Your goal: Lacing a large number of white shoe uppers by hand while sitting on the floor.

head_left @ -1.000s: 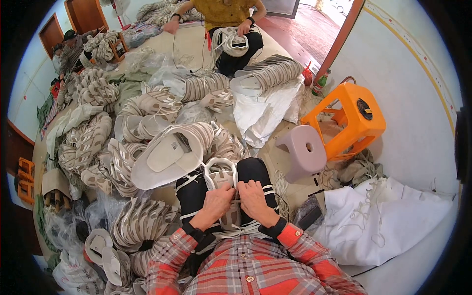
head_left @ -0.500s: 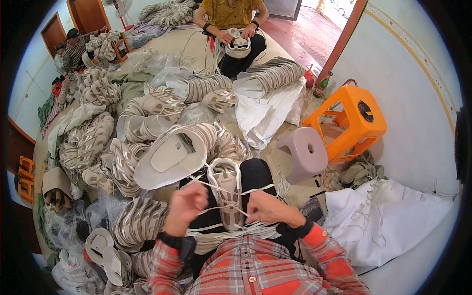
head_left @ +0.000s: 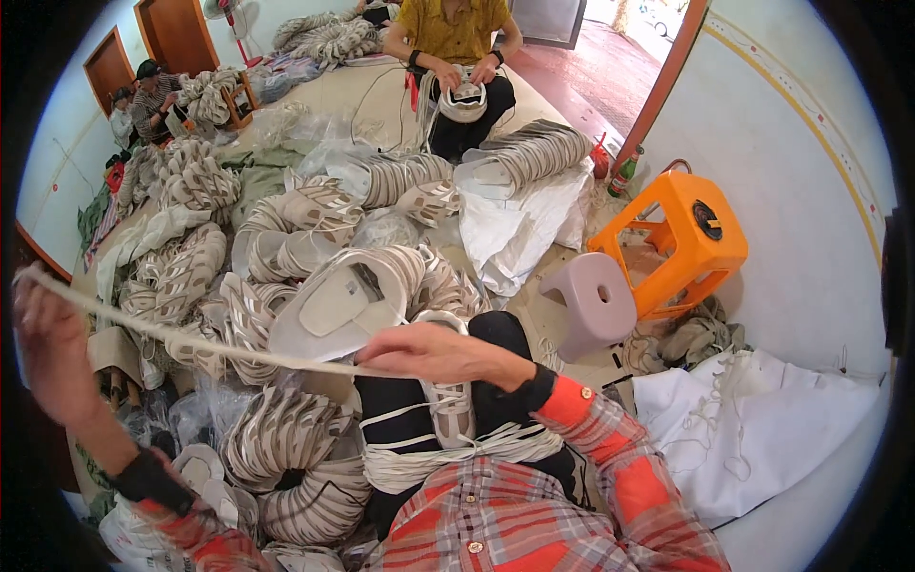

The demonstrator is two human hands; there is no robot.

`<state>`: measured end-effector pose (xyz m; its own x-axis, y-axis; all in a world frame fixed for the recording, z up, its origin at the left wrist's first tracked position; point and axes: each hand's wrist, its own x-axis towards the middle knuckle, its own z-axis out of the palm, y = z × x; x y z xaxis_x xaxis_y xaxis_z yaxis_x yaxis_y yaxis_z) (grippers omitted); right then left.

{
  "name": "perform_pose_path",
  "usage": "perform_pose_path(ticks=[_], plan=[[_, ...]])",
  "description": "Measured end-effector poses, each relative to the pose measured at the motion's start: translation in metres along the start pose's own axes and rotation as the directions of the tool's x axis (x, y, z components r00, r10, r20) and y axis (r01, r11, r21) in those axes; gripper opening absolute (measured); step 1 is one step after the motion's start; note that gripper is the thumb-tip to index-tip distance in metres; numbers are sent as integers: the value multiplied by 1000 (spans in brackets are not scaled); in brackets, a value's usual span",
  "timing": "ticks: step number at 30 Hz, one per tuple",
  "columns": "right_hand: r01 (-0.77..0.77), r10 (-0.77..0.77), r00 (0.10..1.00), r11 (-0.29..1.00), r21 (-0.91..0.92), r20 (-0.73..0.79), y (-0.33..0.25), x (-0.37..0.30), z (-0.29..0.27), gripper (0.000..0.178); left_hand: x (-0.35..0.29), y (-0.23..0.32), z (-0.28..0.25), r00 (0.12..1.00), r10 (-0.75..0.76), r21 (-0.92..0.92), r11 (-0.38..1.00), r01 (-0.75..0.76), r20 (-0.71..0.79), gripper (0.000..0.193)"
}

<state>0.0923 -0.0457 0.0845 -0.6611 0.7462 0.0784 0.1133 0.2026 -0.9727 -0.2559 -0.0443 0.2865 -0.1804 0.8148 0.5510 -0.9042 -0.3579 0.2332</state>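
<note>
Held up at the far left and smeared by motion, my left hand [head_left: 59, 348] grips one end of a whitish shoelace [head_left: 238, 352]. The lace stretches taut across to my right hand [head_left: 434, 353], whose fingers are closed on it. My right hand passes over a beige and white shoe upper [head_left: 452, 410] that stands between my thighs and hides part of it. A bundle of white laces [head_left: 457, 465] lies across my lap. Just beyond my right hand is a stack of nested shoe uppers [head_left: 343, 305].
Several rows of nested uppers [head_left: 286, 439] fill the left side. An orange stool [head_left: 696, 238] and a low mauve stool [head_left: 591, 300] stand right. White cloth [head_left: 753, 429] lies near right. Opposite, a co-worker [head_left: 453, 43] handles another upper [head_left: 463, 103]; others sit far left.
My left hand has swung far out to the left, drawing the lace out long. My right hand has moved left and up, over the shoe upper.
</note>
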Motion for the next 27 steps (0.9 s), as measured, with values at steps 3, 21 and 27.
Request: perform_pose_path(ticks=[3,21,27], plan=[[29,-69,994,910,413,81,-104,4,-3,21,0,-58,-40,930,-345,226,923,312,126,32],[-290,-415,-49,876,-385,-909,-132,-286,-174,35,-176,-292,-209,263,-965,996,10,87,-14,25],[-480,230,767,826,-297,-599,60,-124,-4,19,-170,-306,-223,46,-996,921,-50,387,-74,25]])
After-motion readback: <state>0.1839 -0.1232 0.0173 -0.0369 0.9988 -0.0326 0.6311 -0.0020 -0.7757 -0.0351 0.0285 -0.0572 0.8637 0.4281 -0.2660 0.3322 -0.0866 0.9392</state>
